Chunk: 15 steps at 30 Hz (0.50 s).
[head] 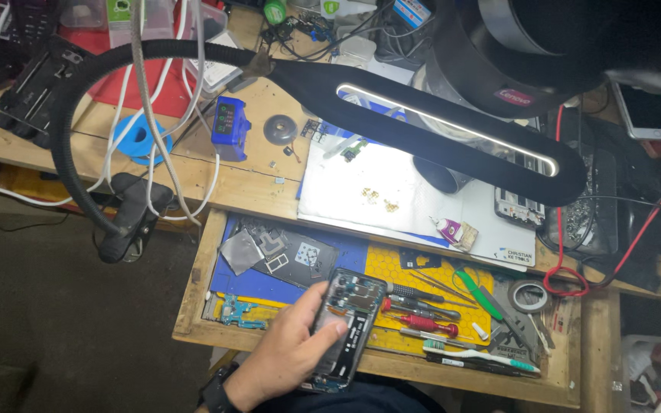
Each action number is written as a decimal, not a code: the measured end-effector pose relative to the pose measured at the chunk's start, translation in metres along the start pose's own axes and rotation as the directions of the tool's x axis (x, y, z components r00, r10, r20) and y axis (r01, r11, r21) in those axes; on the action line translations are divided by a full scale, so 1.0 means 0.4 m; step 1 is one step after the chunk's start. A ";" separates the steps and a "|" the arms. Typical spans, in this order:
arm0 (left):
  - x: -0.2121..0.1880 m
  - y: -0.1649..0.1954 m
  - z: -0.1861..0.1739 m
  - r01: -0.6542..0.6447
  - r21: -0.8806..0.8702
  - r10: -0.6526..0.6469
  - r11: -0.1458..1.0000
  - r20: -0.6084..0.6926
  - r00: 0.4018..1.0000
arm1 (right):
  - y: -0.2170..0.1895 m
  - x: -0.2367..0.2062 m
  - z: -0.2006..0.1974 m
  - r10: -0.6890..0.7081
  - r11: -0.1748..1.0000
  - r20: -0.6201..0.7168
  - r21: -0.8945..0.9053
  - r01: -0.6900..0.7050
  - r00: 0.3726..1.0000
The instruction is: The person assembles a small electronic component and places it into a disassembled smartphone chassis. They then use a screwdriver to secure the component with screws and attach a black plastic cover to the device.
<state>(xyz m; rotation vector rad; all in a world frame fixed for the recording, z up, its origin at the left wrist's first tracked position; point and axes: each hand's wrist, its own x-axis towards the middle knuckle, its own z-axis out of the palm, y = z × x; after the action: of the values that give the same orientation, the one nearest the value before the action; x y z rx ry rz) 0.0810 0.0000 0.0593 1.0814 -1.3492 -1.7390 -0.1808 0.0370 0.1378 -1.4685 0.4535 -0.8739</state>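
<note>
Under the thumb, phone point(348, 325) partly hidden

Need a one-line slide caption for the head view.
Left hand holds an opened phone over a wooden drawer of screwdrivers, under a black desk lamp.

A: What carries everything here?

B: A wooden counter point(254, 191) across the upper frame, with an open wooden drawer point(193, 283) below centre.

A: What lies on the counter?

B: A white mat point(392, 191) under the lamp light with small gold parts point(380, 200), a blue roll of tape point(138, 139) at left, a blue box-shaped device point(229, 126), a grey disc point(280, 129) and white cables point(154, 115).

A: And in the drawer?

B: A blue mat point(262, 287) with metal shields point(269, 252), a yellow mat point(392, 264), red-handled screwdrivers point(422, 315), a toothbrush point(483, 358) and a tape ring point(529, 296) at right.
</note>
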 end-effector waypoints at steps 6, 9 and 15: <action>-0.001 -0.027 -0.087 -0.120 -0.361 0.045 0.925 -0.211 0.977 | 0.118 -0.024 0.027 0.066 0.750 -0.424 -0.576 -0.325 0.903; -0.013 -0.028 -0.151 -0.158 -0.380 0.024 0.911 -0.333 0.943 | 0.162 -0.042 0.035 -0.023 0.515 -0.303 -0.821 -0.248 0.953; -0.023 -0.024 -0.175 -0.199 -0.470 -0.008 0.860 -0.402 0.915 | 0.188 -0.062 0.056 -0.062 0.430 -0.214 -0.887 -0.167 0.975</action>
<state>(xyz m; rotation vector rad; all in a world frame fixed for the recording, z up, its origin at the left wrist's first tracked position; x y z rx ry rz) 0.1480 -0.0182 0.0436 0.9671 -0.6330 -1.5639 -0.1624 0.0612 0.0615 -2.3433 1.2958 -0.7462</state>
